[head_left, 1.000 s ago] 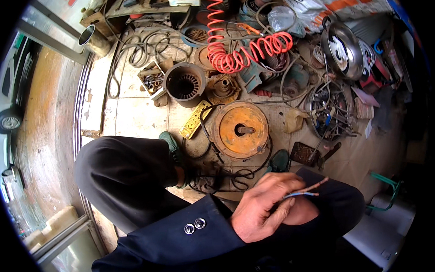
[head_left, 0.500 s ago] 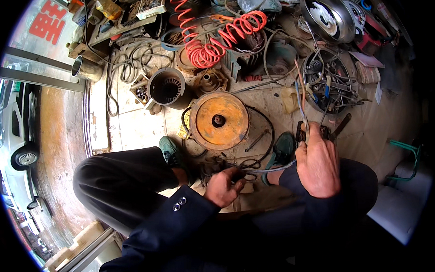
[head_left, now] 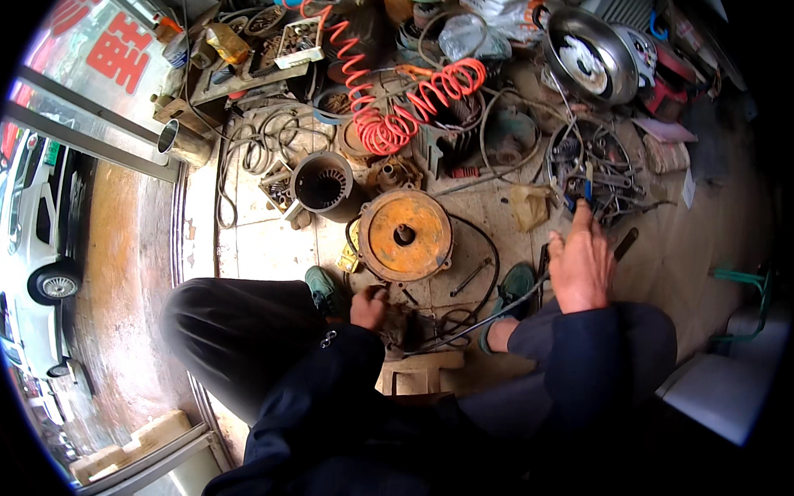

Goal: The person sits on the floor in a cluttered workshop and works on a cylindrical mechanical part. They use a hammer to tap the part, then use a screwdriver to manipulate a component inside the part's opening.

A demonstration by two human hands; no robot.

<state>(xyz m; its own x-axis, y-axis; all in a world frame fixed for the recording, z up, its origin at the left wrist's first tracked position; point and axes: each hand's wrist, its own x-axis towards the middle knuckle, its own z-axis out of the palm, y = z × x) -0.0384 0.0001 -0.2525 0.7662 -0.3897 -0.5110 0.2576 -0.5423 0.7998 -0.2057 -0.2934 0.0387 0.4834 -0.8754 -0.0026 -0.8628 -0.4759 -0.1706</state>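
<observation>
My right hand [head_left: 581,266] reaches forward over the tool basket's near edge. Its index finger is stretched toward blue-handled pliers [head_left: 587,194], with the thumb apart. Contact with the pliers is hard to make out. A grey cable [head_left: 513,307] runs from a dark, tangled bundle [head_left: 403,326] up beside this hand. My left hand [head_left: 369,310] is closed at the bundle's left, by my left shoe; a small dark thing shows at its fingertips, too unclear to name. Ahead of both hands sits a round, rusty orange motor [head_left: 405,235] with a short shaft at its centre.
A round basket [head_left: 591,167] of tools lies at the right. Behind the motor are a hollow motor housing [head_left: 322,186] and a coiled red hose [head_left: 388,130]. A loose bolt [head_left: 471,278] lies near my right shoe [head_left: 514,288]. A metal basin [head_left: 593,56] stands farther back.
My right hand has let go of the cable's split wire ends and moved forward toward the pliers. My left hand has shifted left and forward. The view has tilted slightly.
</observation>
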